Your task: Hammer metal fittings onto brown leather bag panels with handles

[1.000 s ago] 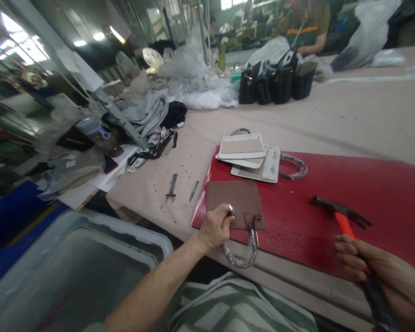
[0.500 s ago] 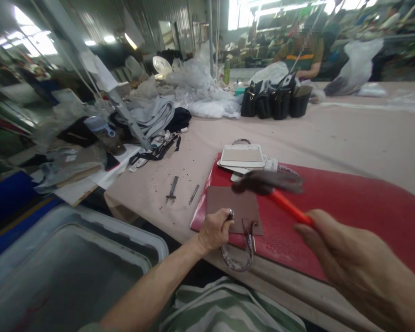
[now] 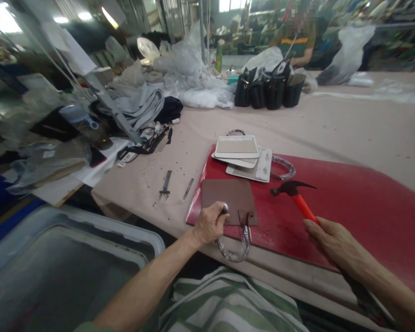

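My left hand (image 3: 209,223) is closed around a short metal punch (image 3: 225,208), whose shiny round top pokes out above the fingers. It rests over a brown leather panel (image 3: 224,191) at the near edge of a red mat (image 3: 342,207). A curved bag handle (image 3: 234,257), wrapped in clear plastic, is joined to the panel and hangs past the table's edge. Gripped in my right hand (image 3: 339,240) is a claw hammer (image 3: 292,188) with a red-orange and black handle. Its head is over the mat, right of the panel and apart from the punch. The punch's lower end is hidden.
Behind the brown panel lie stacked white-edged panels (image 3: 242,154) with wrapped handles. A caliper-like tool (image 3: 166,185) and thin metal rod (image 3: 188,188) lie left of the mat. A grey bin (image 3: 152,230) stands lower left; black bags (image 3: 275,92) stand farther back, near another person (image 3: 297,46).
The hammer has moved right and down, away from the punch, uncovering the white-edged stack. My left hand keeps its grip on the punch over the panel. The view has shifted slightly.
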A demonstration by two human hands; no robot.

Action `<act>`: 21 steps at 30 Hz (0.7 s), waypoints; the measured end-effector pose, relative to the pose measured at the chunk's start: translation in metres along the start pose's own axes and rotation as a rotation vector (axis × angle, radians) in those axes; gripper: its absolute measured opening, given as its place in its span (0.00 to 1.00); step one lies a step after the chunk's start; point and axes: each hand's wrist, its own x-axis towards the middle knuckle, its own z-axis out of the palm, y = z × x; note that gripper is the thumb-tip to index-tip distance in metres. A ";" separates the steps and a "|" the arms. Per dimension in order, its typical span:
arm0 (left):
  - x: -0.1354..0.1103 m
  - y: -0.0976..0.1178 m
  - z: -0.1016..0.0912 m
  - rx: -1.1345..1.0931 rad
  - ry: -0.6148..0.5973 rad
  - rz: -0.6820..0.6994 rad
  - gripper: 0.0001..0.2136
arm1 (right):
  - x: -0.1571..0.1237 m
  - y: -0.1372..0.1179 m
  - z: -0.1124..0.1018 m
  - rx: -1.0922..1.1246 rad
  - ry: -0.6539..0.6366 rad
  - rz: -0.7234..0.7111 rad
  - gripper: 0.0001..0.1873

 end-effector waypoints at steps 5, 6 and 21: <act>-0.003 0.000 -0.004 -0.046 -0.003 0.017 0.07 | 0.010 0.030 0.016 -0.487 0.227 -0.066 0.19; -0.004 0.000 -0.004 -0.051 0.007 0.022 0.07 | 0.011 0.028 0.024 -0.516 0.282 -0.171 0.19; -0.010 0.003 -0.012 0.000 0.047 0.072 0.07 | 0.015 -0.042 0.130 -0.205 0.156 -0.624 0.21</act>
